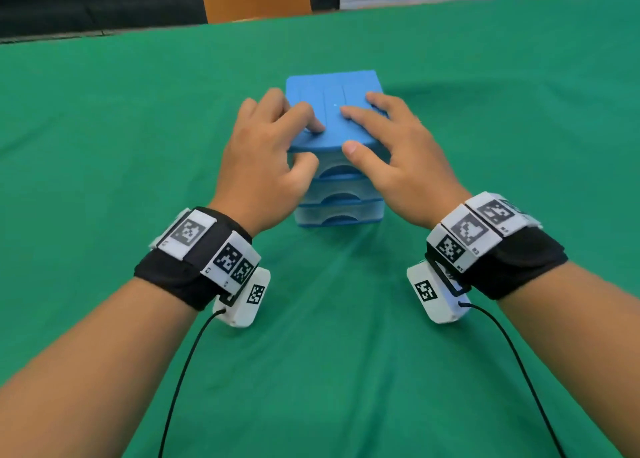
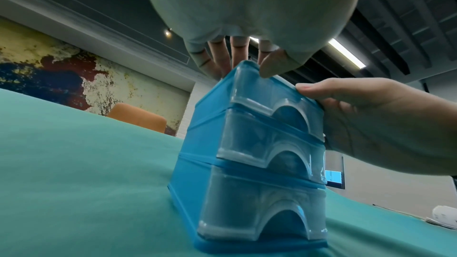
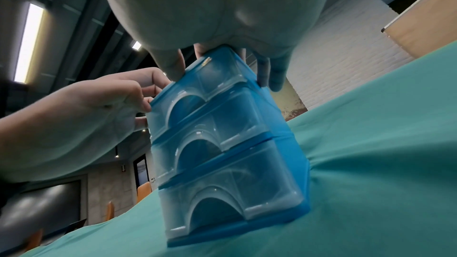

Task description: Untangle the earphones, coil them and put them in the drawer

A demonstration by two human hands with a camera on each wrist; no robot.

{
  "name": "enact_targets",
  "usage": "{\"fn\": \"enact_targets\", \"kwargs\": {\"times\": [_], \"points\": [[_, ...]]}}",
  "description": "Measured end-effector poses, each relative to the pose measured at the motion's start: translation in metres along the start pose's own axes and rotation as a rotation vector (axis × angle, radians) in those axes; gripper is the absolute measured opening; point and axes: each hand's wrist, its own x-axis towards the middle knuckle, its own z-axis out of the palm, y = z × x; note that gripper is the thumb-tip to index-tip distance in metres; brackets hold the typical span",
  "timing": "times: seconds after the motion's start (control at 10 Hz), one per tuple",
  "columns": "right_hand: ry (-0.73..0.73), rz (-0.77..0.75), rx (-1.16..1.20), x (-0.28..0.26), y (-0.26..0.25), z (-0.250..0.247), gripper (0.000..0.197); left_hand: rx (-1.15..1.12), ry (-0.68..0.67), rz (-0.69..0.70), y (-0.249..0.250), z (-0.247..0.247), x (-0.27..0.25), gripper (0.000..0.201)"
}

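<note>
Both hands, left hand (image 1: 263, 166) and right hand (image 1: 398, 159), rest loosely spread on the closed drawer unit (image 1: 337, 187); no earphones visible, so likely stowed.

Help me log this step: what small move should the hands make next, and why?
Probably lift both hands off. The left hand and right hand rest on the blue drawer unit, all three drawers look closed, and no earphones show on the green cloth, so the job seems done.

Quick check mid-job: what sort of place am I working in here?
Probably an office or meeting room, not a home: a table under a green cloth, orange chairs, strip ceiling lights and a wall screen. A blue drawer unit stands on the cloth.
</note>
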Motion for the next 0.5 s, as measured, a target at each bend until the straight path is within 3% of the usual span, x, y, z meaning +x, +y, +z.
{"fn": "enact_targets", "kwargs": {"times": [0.2,0.5], "points": [[-0.033,0.040,0.017,-0.002,-0.010,-0.008,0.055,-0.006,-0.102,-0.054,0.010,-0.013,0.005,0.030],[-0.395,0.205,-0.161,0.041,-0.050,-0.069,0.060,-0.004,-0.616,-0.206,0.024,-0.077,0.065,0.043]]}}
